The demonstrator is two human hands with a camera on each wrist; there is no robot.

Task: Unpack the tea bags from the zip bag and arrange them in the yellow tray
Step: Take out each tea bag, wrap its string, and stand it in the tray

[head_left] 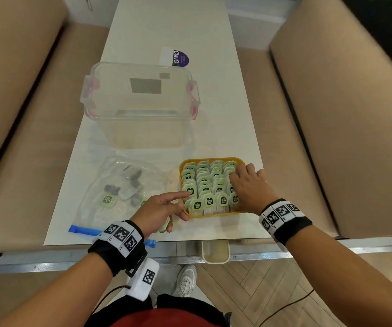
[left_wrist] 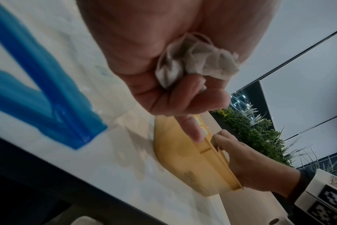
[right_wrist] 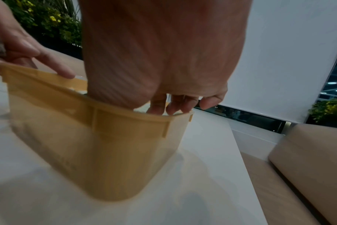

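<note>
Yellow tray sits nearly full of tea bags, beside the zip bag. Left hand clutches spare bags while its index finger steadies a row. Right hand, fingers relaxed, should part the rows gently.

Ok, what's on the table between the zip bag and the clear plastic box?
Nothing: in the head view only bare white table separates the zip bag from the clear plastic box behind it.

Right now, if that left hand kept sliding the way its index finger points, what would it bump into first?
Probably the tea bags in the yellow tray: the left hand points its index finger over the tray's near-left rim at them.
</note>
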